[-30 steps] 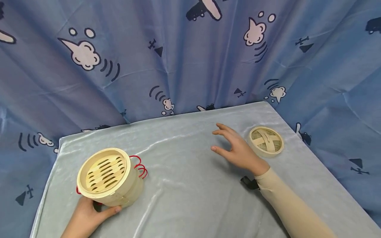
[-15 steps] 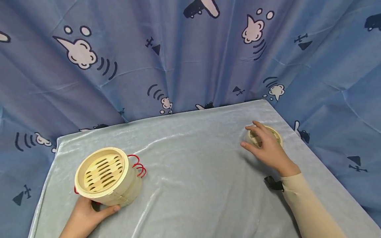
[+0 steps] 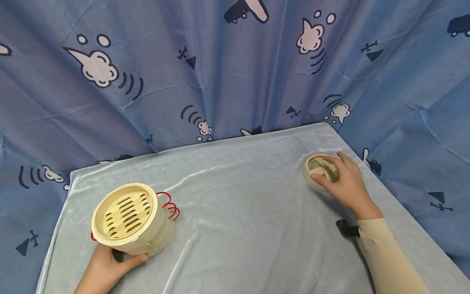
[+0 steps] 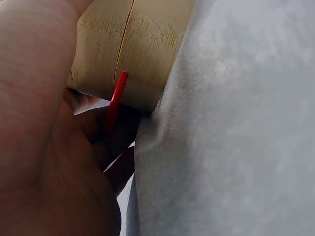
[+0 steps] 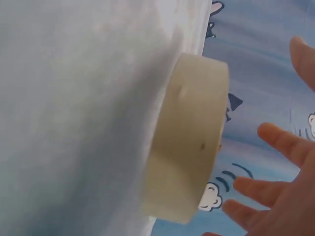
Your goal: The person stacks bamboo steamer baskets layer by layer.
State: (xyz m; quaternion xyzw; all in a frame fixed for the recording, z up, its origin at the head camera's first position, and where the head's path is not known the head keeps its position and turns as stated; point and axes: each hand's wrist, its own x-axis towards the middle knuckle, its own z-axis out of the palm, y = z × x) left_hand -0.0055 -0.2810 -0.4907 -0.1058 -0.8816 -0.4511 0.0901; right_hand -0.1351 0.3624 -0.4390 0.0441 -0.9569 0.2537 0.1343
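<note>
A round bamboo steamer [image 3: 152, 232] with a slatted inside stands tilted on the left of the cloth in the head view. Red cord loops [image 3: 171, 206] stick out from its side. My left hand [image 3: 106, 265] grips its lower near side, the thumb against the wall. In the left wrist view, fingers curl by the steamer's wooden wall [image 4: 133, 44] and a red cord [image 4: 117, 96]. At the right lies the bamboo steamer lid [image 3: 315, 167] with a woven strap handle. My right hand [image 3: 350, 185] hovers over it; the right wrist view shows spread fingers apart from the lid [image 5: 189, 137].
A pale grey velvet cloth [image 3: 238, 212] covers the table. Behind and to the right hangs a blue printed curtain [image 3: 235, 77]. A black wrist strap [image 3: 346, 228] sits at the right sleeve [image 3: 389, 257].
My right hand has moved right from mid-table until it is over the lid. My left hand stays on the steamer, and the head view has shifted slightly.
</note>
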